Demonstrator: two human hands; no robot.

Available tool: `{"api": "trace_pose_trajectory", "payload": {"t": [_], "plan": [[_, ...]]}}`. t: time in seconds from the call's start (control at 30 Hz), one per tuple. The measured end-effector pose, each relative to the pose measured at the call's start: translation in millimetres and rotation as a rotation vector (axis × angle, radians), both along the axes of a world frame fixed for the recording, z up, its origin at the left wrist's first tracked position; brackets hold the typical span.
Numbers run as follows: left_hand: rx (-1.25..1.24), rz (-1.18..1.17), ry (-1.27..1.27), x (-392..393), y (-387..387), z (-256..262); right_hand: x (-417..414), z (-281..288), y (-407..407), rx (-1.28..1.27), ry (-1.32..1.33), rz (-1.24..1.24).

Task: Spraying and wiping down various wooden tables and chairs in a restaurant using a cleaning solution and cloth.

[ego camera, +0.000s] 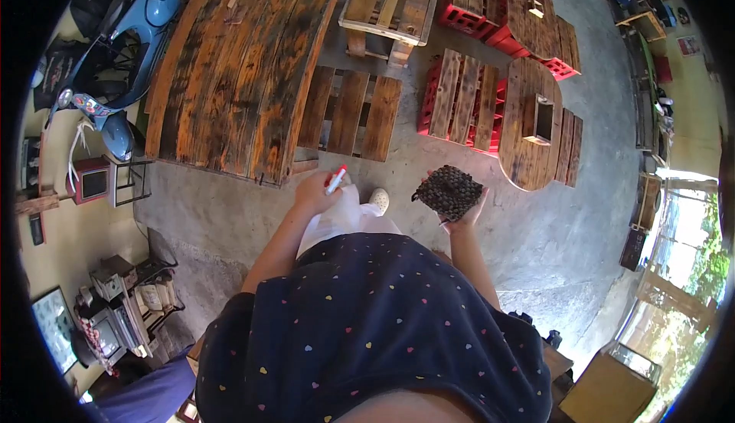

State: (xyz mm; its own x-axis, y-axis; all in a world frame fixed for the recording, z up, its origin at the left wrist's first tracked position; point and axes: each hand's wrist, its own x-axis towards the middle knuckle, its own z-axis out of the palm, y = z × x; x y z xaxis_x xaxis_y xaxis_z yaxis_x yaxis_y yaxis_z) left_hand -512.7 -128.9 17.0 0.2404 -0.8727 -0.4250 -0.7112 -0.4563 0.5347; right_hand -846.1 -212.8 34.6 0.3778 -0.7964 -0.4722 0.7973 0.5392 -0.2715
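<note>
At the centre, my left hand is closed around a white marker pen with a red cap. A pale, thin plastic bag hangs just beside and below that hand. To the right, my right hand holds a dark, knobbly woven pouch or mat from beneath, its thumb and fingers partly hidden under it. The two hands are well apart, above a grey concrete floor. A cream clog on one foot shows between them.
A long wooden table stands ahead on the left, with a slatted bench and a stool beside it. Slatted seats on red crates and a round-ended wooden table stand ahead right. A blue scooter is at far left.
</note>
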Motion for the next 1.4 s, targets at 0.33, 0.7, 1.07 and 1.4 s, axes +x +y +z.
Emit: {"api": "trace_pose_trajectory", "payload": {"t": [0.33,0.7,1.07,1.4], "plan": [[-0.118,0.068,0.004,-4.1,-16.9,-38.1,52.4,-59.9,-60.9,0.096,0.071,0.2],[-0.002,0.156,0.122,-1.2,7.9,-85.4,160.6,-228.6,-120.1,-0.707,1.389,0.416],[0.133,0.356,0.236,-49.6,7.4,-111.6,216.9,-300.8,-254.3,-1.286,2.244,0.778],[0.115,0.327,0.204,-66.4,-3.4,-117.5,136.1,-315.6,-119.9,-1.629,1.663,1.365]]}}
